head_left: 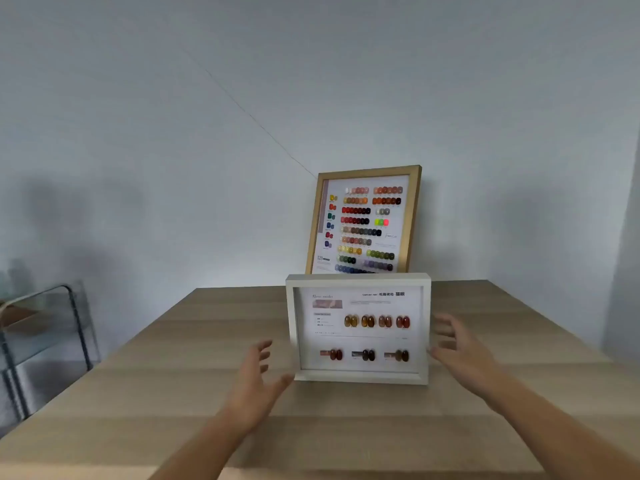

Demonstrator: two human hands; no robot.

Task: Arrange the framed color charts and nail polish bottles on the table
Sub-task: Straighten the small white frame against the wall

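Both hands make an open grip with spread fingers and hold nothing: the left hand (254, 377) is just beside the lower left corner of the white frame (358, 328), its thumb close to or touching that corner, and the right hand (459, 349) is by the frame's right edge. That frame stands upright near the middle of the wooden counter (145, 393), showing a chart of amber and brown nail samples. Behind it, partly hidden, a gold frame (363, 220) with a many-coloured chart leans against the grey wall (173, 150). At far left stands a glass side table (41, 327) with dark legs.
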